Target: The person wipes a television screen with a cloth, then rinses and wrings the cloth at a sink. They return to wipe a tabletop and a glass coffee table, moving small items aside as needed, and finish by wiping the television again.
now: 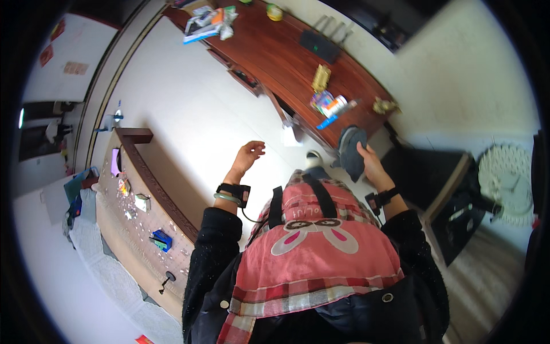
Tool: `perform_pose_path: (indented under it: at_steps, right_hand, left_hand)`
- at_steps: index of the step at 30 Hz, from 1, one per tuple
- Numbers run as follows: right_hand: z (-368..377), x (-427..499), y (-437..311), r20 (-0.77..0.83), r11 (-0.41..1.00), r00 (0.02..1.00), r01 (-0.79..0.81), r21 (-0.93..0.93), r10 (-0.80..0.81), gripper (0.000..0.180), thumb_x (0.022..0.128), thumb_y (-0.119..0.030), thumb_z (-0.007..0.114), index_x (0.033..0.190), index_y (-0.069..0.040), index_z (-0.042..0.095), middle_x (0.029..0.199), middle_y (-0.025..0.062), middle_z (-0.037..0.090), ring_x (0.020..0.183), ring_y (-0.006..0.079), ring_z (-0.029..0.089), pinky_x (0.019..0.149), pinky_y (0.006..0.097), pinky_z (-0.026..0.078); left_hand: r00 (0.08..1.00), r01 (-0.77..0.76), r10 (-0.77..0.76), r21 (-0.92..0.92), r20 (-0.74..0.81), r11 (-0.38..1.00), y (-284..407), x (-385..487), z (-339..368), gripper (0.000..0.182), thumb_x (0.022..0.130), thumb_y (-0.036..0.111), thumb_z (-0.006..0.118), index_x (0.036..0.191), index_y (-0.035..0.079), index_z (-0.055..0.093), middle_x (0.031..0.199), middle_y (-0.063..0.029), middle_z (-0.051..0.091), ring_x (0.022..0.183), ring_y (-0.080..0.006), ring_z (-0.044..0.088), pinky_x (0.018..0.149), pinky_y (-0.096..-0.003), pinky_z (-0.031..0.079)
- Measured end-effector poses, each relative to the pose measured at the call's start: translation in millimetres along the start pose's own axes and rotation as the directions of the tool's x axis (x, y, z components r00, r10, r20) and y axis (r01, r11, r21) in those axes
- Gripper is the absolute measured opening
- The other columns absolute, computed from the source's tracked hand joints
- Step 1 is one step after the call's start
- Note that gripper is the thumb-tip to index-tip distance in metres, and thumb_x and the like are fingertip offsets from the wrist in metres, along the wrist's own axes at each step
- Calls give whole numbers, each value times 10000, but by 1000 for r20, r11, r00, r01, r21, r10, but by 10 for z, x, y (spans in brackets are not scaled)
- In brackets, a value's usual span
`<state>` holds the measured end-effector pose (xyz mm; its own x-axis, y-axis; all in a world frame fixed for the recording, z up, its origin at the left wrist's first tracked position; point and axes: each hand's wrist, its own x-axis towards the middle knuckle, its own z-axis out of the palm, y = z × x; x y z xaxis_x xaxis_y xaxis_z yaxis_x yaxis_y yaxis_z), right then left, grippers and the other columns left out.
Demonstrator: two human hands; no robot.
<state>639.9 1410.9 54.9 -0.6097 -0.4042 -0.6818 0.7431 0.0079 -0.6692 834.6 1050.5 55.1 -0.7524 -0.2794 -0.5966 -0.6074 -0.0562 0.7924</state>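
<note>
My left hand [245, 160] is held out over the white floor with nothing in it, its fingers loosely bent and apart. A dark grey, flat, rounded item [352, 152], perhaps a folded cloth or a slipper, is gripped by my right hand [372, 165]. That item is just off the near end of a long reddish-brown wooden cabinet [266, 47]. On the cabinet top near it lie a white and orange container [335, 106], a blue object [327, 122] and a gold-coloured box [321, 78].
An open drawer [279, 105] juts from the cabinet's front. Left stands a low table [142, 172] bearing small items, beside a covered sofa [107, 266]. At right are a black box-shaped object [412, 172] and a white clock [511, 182]. A router [320, 45] sits by the wall.
</note>
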Motion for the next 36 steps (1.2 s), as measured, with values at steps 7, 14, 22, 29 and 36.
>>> perform_pose_path:
  at_steps: [7, 14, 22, 29, 36]
  right_hand:
    - [677, 903, -29, 202, 899, 979, 75, -432, 16, 486, 951, -385, 554, 1246, 3, 558, 1092, 77, 625, 968, 162, 573, 847, 290, 452]
    - [1929, 1417, 14, 433, 740, 883, 167, -652, 183, 622, 967, -436, 492, 1379, 22, 408, 1363, 124, 488, 1214, 220, 477, 1015, 321, 372]
    - [4406, 1524, 735, 537, 545, 763, 295, -785, 360, 591, 977, -424, 483, 1389, -11, 394, 1334, 93, 499, 1180, 194, 481, 993, 321, 387]
    - [6652, 198, 1901, 625, 619, 70, 92, -780, 777, 442, 1005, -365, 430, 1291, -30, 468, 1229, 100, 588, 1099, 214, 587, 967, 374, 456]
    - [7724, -964, 2836, 403, 398, -319, -85, -913, 858, 470, 1007, -371, 400, 1362, -65, 431, 1343, 95, 518, 1228, 214, 497, 1045, 412, 372]
  left_hand:
    - [978, -40, 10, -139, -208, 989, 63, -200, -702, 250, 960, 184, 538, 1156, 41, 599, 1121, -56, 638, 1033, -174, 623, 878, -296, 479]
    - [873, -39, -116, -305, -474, 952, -505, -962, -1312, 187, 940, 188, 584, 1031, 40, 657, 1061, -54, 673, 1002, -157, 627, 853, -299, 491]
    - [637, -179, -289, -502, -715, 846, -1497, -1952, -2333, 268, 949, 286, 586, 1084, 58, 622, 1036, -12, 645, 983, -127, 620, 845, -277, 481]
    - [408, -378, -511, -649, -757, 660, -2104, -2991, -2391, 491, 968, 406, 519, 1280, 27, 492, 1207, -56, 555, 1131, -150, 532, 943, -285, 435]
    - [206, -944, -378, -286, -902, 168, -1952, -3777, -2640, 553, 924, 395, 587, 1310, 14, 484, 1265, -108, 569, 1149, -216, 557, 1014, -361, 424]
